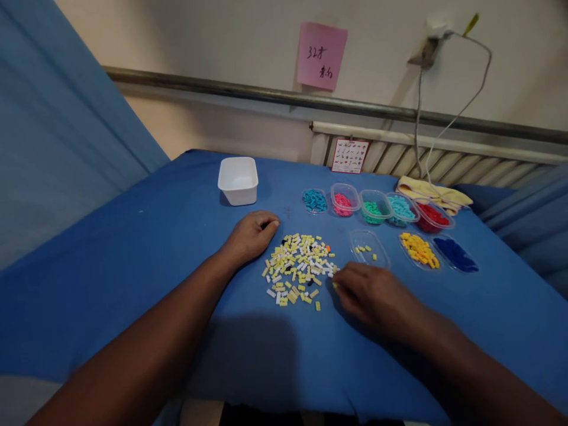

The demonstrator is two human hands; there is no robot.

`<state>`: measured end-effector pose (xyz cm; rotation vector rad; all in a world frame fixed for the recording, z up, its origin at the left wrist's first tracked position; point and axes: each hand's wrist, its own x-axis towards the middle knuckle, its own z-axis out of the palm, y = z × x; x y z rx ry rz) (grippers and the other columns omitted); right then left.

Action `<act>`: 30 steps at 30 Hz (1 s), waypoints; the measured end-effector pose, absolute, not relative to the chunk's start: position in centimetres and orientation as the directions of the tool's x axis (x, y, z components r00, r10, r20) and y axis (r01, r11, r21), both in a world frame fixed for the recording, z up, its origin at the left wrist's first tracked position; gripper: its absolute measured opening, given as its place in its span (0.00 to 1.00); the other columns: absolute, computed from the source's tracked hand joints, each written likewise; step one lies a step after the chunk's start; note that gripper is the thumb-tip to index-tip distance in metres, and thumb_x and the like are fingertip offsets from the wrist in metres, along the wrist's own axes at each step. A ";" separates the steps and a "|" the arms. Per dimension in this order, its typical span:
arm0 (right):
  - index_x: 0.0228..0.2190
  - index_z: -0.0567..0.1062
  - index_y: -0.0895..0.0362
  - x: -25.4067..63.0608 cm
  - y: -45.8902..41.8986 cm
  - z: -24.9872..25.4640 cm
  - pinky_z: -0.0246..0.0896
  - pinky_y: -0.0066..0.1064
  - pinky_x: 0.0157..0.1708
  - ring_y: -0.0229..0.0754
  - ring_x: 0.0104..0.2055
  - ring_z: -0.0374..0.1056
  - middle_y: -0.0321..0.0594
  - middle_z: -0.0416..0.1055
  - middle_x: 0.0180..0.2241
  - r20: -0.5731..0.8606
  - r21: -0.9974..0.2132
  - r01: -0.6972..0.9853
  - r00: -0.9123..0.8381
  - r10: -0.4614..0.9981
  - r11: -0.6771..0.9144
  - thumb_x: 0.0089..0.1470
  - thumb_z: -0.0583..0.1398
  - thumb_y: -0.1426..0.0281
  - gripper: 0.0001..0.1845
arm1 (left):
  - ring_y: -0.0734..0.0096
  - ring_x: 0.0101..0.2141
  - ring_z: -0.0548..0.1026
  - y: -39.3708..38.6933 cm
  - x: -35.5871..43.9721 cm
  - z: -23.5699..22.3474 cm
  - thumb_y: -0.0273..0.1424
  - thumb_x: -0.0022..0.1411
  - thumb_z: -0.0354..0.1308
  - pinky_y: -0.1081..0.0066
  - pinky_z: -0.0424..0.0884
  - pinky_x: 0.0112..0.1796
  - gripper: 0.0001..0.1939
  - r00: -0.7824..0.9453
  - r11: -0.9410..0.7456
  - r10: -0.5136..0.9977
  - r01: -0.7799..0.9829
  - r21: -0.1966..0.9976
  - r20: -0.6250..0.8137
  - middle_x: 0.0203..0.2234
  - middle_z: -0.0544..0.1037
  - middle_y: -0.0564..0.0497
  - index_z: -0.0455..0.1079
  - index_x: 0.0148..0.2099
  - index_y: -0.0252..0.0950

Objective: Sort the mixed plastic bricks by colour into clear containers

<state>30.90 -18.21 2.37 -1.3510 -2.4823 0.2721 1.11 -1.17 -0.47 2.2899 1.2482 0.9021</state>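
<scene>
A loose pile of small toy building bricks, mostly pale yellow and white with a few black and one orange, is spread on the blue cloth. Loosely curled, my left hand rests on the cloth at the pile's upper left, with nothing visible in it. My right hand is at the pile's right edge, fingertips pinched together. A pale yellow brick shows at those fingertips. Just beyond that hand, a shallow clear tray holds several pale yellow bricks.
An open white tub stands at the back left. Clear containers of sorted bricks line the back right, including teal, pink, green, red, yellow and dark blue. A yellow cloth lies by the radiator.
</scene>
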 end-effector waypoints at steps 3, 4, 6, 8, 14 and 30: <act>0.44 0.80 0.57 34.0 -16.8 2.5 0.66 0.36 0.37 0.46 0.36 0.74 0.45 0.79 0.37 0.280 -0.258 0.887 -0.311 0.908 0.383 0.69 0.56 0.67 0.13 | 0.57 0.48 0.82 -1.3 1.1 -0.3 0.39 0.71 0.55 0.58 0.76 0.55 0.15 0.388 -0.520 0.854 0.598 0.610 0.347 0.45 0.86 0.47 0.80 0.41 0.39; 0.44 0.81 0.57 35.1 -16.3 2.5 0.66 0.37 0.38 0.48 0.37 0.75 0.46 0.79 0.37 0.300 -0.241 0.911 -0.258 0.918 0.334 0.68 0.56 0.66 0.13 | 0.57 0.48 0.82 -1.4 1.2 -0.2 0.40 0.71 0.55 0.57 0.76 0.55 0.15 0.386 -0.516 0.856 0.598 0.613 0.343 0.45 0.86 0.47 0.80 0.41 0.40; 0.45 0.81 0.57 37.0 -15.6 2.1 0.67 0.39 0.39 0.50 0.39 0.77 0.47 0.81 0.40 0.303 -0.211 0.940 -0.199 0.932 0.269 0.68 0.56 0.66 0.15 | 0.56 0.49 0.82 -1.5 1.2 0.0 0.39 0.71 0.55 0.57 0.76 0.56 0.14 0.382 -0.506 0.862 0.606 0.614 0.333 0.46 0.86 0.47 0.80 0.41 0.40; 0.47 0.81 0.57 38.3 -15.1 1.5 0.68 0.40 0.41 0.52 0.42 0.78 0.48 0.81 0.43 0.271 -0.191 0.949 -0.193 0.943 0.249 0.69 0.55 0.65 0.16 | 0.56 0.49 0.82 -1.5 1.2 0.1 0.39 0.71 0.55 0.56 0.75 0.56 0.14 0.374 -0.498 0.867 0.616 0.610 0.330 0.46 0.86 0.47 0.81 0.41 0.40; 0.49 0.81 0.57 37.2 -15.4 1.5 0.68 0.41 0.41 0.52 0.42 0.78 0.47 0.81 0.42 0.343 -0.229 0.933 -0.190 0.920 0.278 0.71 0.57 0.62 0.16 | 0.59 0.47 0.82 -1.4 1.2 -0.1 0.38 0.71 0.55 0.59 0.76 0.54 0.14 0.363 -0.504 0.864 0.605 0.616 0.350 0.44 0.86 0.48 0.80 0.40 0.39; 0.48 0.79 0.55 26.2 -18.6 0.8 0.72 0.39 0.47 0.48 0.45 0.76 0.44 0.79 0.42 0.172 -0.463 0.669 -0.577 0.799 0.582 0.70 0.61 0.68 0.09 | 0.60 0.45 0.82 -1.2 1.3 -0.9 0.36 0.71 0.55 0.62 0.76 0.51 0.13 0.386 -0.529 0.848 0.580 0.619 0.363 0.41 0.86 0.48 0.80 0.39 0.39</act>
